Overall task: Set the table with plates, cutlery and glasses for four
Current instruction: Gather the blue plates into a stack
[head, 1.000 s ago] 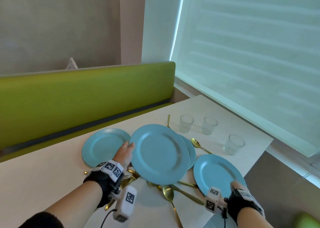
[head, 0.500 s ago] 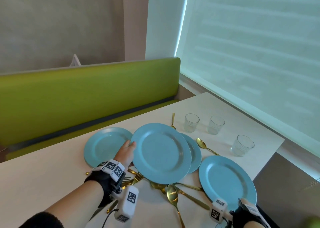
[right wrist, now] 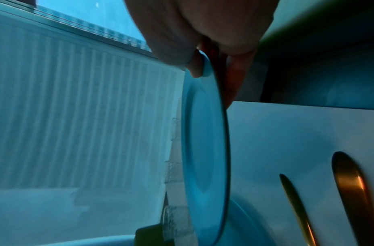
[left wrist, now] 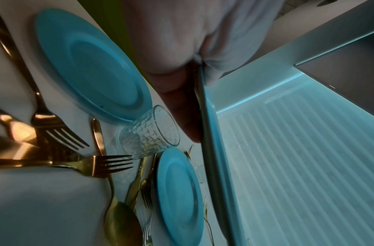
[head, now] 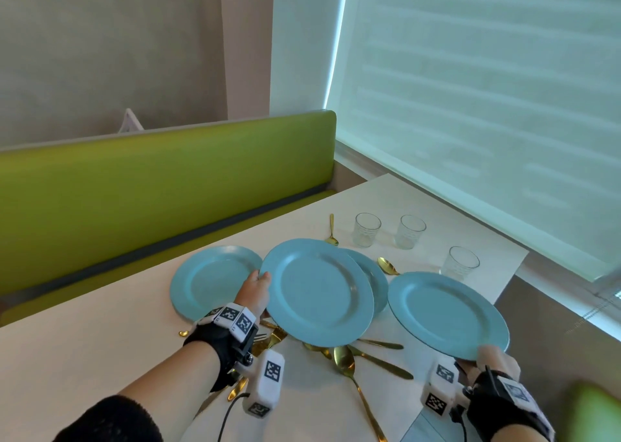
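My left hand [head: 256, 288] pinches the left rim of a blue plate [head: 316, 292] held above the white table [head: 67, 351]; in the left wrist view the thumb lies on top of that plate [left wrist: 209, 149] and fingers under it. My right hand [head: 492, 362] pinches the near rim of a second blue plate [head: 447, 314], also lifted; the right wrist view shows this plate [right wrist: 205, 149] edge-on. A third blue plate [head: 215, 280] lies flat at the left. A fourth plate [head: 373, 273] lies partly hidden under the left-hand one. Gold forks, spoons and knives [head: 349, 361] lie jumbled beneath.
Three clear glasses [head: 368, 229] [head: 411, 231] [head: 462, 263] stand near the far right table corner; a fourth glass [left wrist: 148, 131] shows in the left wrist view. A green bench back [head: 161, 179] runs behind the table. A blind-covered window [head: 487, 88] is at the right.
My right hand has lifted its plate off the table and raised it. The left hand keeps its plate held up, little moved.
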The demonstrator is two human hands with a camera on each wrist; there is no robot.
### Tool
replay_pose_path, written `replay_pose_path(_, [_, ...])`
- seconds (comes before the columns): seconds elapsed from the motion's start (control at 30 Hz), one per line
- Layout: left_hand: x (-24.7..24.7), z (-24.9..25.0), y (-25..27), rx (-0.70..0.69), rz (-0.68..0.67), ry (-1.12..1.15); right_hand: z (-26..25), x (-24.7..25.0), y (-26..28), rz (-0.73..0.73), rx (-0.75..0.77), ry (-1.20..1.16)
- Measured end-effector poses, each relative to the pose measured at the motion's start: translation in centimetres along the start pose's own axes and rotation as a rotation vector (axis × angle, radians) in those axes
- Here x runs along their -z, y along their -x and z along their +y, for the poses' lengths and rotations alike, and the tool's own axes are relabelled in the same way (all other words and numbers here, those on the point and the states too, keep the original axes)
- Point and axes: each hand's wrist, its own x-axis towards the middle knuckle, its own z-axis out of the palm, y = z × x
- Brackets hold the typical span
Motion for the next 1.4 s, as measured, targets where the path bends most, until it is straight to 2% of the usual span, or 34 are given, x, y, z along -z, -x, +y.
replay_pose_path(0.03, [0.3, 0.0, 0.3, 0.000, 0.014, -0.003, -0.2, -0.2, 0.2, 0.039, 0.036, -0.016])
replay_pose_path(0.1, [0.8, 0.0, 0.8, 0.003, 0.037, -0.011, -0.7, -1.1, 1.7, 0.025, 0.076, -0.077])
replay_pose_path(0.23, [1.9, -0.5, 1.7, 0.035, 0.051, 0.050, -0.7, -3.5, 5.4, -0.154, 0.125, -0.180])
replay_pose_path(0.37, [3.8, 0.2, 4.0, 0.050, 0.034, 0.147, 0.2, -5.9, 9.6, -0.345, 0.178, -0.019])
replay_pose_path(0.57, [7.1, -0.5, 4.9, 0.055, 0.040, 0.190, 2.3, -8.6, 14.1, -0.515, 0.209, 0.160])
replay_pose_path(0.67, [8.3, -0.5, 5.3, 0.079, 0.039, 0.249, 2.7, -9.6, 15.5, -0.531, 0.233, 0.219])
replay_pose_path(0.77, [9.1, -0.4, 5.3, 0.106, 0.012, 0.316, 2.9, -11.0, 15.6, -0.478, 0.314, 0.338])
replay_pose_path(0.87, [9.6, -0.1, 4.6, 0.078, 0.011, 0.335, 2.6, -12.8, 15.8, -0.496, 0.365, 0.432])
replay_pose_path(1.0, [9.7, -0.3, 3.0, 0.087, -0.009, 0.375, 2.4, -15.9, 15.1, -0.583, 0.294, 0.375])
replay_pose_path(1.13, [10.3, -0.5, 0.5, 0.123, 0.012, 0.415, 1.8, -19.4, 14.2, -0.605, 0.300, 0.311])
replay_pose_path(1.3, [11.9, -0.3, -2.6, 0.145, 0.025, 0.252, 0.6, -22.9, 13.1, -0.640, 0.272, 0.226])
replay_pose_path(1.37, [13.0, -1.5, -4.5, 0.160, 0.088, -0.001, 0.2, -23.9, 12.4, -0.630, 0.254, 0.197])
replay_pose_path(1.4, [13.6, -2.2, -5.5, 0.178, 0.168, -0.172, 0.0, -24.2, 12.1, -0.624, 0.251, 0.181])
